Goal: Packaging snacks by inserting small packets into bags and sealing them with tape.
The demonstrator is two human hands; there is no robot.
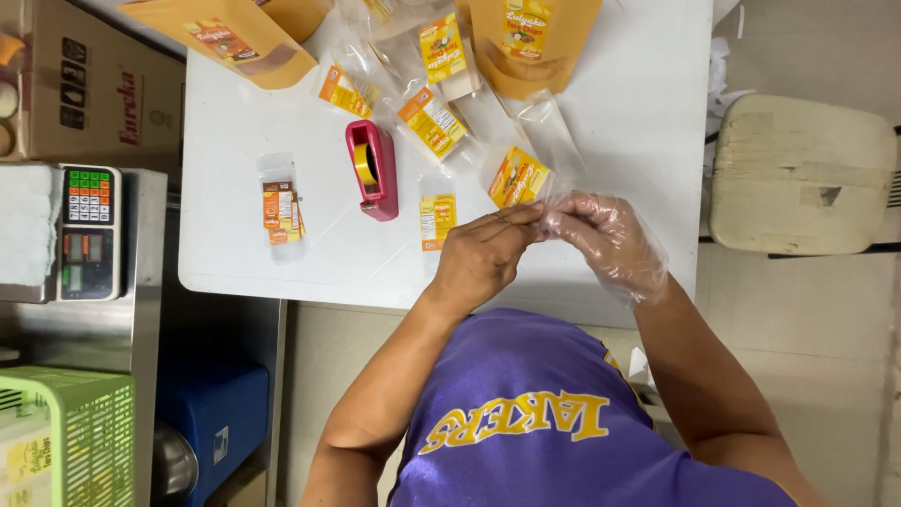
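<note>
My bare left hand (483,255) and my right hand (608,242), which wears a clear plastic glove, meet fingertip to fingertip over the near part of the white table (638,103). Between the fingers they pinch the edge of a small clear plastic packet (517,177) with a yellow and orange label, which lies just beyond them. A similar small packet (437,219) lies flat just left of my left hand. A red tape dispenser (373,170) with a yellow roll stands farther left.
Several more labelled packets (433,121) and large orange pouches (531,42) cover the far side. One packet (282,212) lies alone at the left. Beside the table are a weighing scale (89,232), a green basket (70,437), a blue container (214,418), a cardboard box (99,89) and a beige stool (800,174).
</note>
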